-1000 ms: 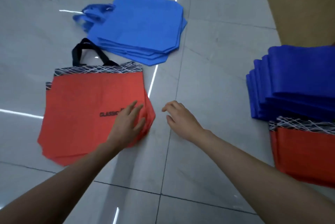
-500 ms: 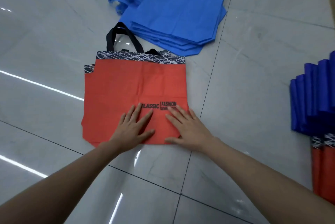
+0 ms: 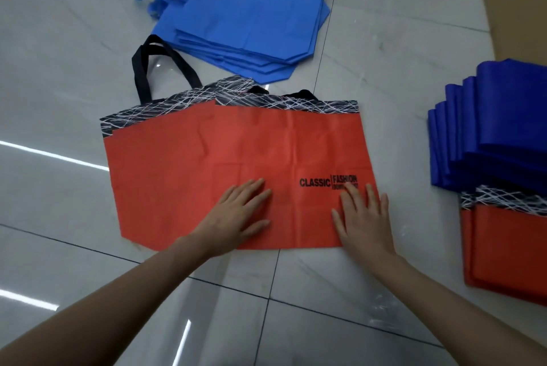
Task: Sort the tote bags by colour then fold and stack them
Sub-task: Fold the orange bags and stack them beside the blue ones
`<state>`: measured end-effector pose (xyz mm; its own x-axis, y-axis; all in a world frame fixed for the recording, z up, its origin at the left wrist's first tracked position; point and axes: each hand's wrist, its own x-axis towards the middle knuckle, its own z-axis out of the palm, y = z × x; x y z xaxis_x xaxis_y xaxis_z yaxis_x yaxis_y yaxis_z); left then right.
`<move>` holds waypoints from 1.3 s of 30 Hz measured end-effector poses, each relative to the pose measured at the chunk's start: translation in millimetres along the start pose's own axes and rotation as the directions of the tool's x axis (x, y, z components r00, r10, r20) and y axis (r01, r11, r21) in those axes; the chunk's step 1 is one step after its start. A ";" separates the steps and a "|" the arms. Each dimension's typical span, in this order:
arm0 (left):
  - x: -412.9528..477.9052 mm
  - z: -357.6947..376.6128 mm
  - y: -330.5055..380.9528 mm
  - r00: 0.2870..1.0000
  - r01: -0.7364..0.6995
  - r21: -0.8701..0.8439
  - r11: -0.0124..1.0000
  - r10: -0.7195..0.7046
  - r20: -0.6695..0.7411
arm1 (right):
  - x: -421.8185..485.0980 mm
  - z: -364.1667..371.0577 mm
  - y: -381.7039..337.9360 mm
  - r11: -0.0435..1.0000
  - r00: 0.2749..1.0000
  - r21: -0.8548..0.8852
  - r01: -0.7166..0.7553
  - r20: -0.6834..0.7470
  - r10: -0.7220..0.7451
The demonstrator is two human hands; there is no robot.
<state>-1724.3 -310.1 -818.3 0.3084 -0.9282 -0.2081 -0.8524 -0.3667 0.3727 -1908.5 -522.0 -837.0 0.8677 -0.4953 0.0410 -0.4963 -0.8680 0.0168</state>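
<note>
Head view, looking down on a glossy tiled floor (image 3: 74, 39): top red tote bag (image 3: 290, 158) spread flat at centre, slid to the right over a second red tote bag (image 3: 154, 176) so that only the left part of the lower one shows. Long axis of the top bag running left to right across the view, patterned black-and-white band (image 3: 284, 105) and black handles (image 3: 154, 66) on the far edge, plain bottom edge nearest the body. Left hand (image 3: 236, 217) open, palm down, fingers spread, pressing near the bag's lower middle. Right hand (image 3: 362, 220) likewise open and flat, fingertips touching the printed "CLASSIC FASHION" lettering (image 3: 328, 182) near the lower right corner. Neither hand gripping anything. Light blue bags (image 3: 251, 16) stacked unfolded beyond the red ones; folded dark blue bags (image 3: 497, 134) and folded red bags (image 3: 509, 247) well apart on the right. Probably smoothing before a fold: with the bag lying straight ahead and wider than deep, right hand nearer the free right edge and best placed to carry it leftward, left hand already sitting close to the likely crease line. Risk: dragging the lower bag along.
</note>
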 end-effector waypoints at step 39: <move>24.3 -60.1 -56.3 0.723 0.086 -0.798 0.597 -0.589 -0.362 | 68.6 -72.0 65.0 0.258 0.934 0.898 -0.355 0.331 0.135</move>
<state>-1643.5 -315.8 -790.0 0.8775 -0.4777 -0.0426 -0.1449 -0.3488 0.9259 -1883.1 -609.9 -761.2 0.7526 -0.5913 -0.2898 -0.4119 -0.0795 -0.9077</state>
